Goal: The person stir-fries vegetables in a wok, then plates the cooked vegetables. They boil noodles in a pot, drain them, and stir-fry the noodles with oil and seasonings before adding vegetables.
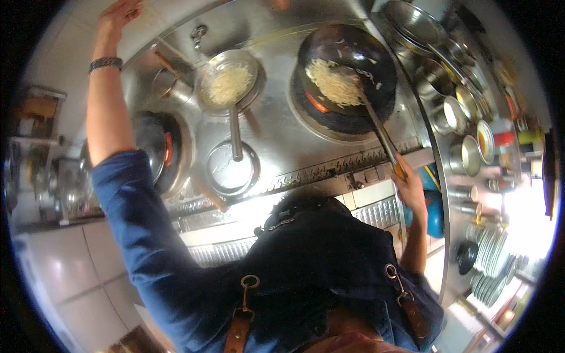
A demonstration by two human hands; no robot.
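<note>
My right hand (408,181) grips the wooden end of a long metal wok ladle (377,119). The ladle's head lies among pale noodles or strips (333,84) and onion-like slivers in a dark wok (375,57), with an orange glow at its near side. My left arm reaches up past the stove's left side. My left hand (121,15) is raised at the top edge, partly cut off, and what its fingers hold, if anything, cannot be made out. Between the arms, a long-handled metal strainer (236,132) with similar pale food (229,84) rests over a round vessel.
A second wok (170,150) sits on the left burner, near my forearm. A metal pot (178,90) and a round pan (231,170) flank the strainer. A faucet (198,33) stands at the back. Bowls (470,154), pans and stacked plates (490,256) fill the right counter.
</note>
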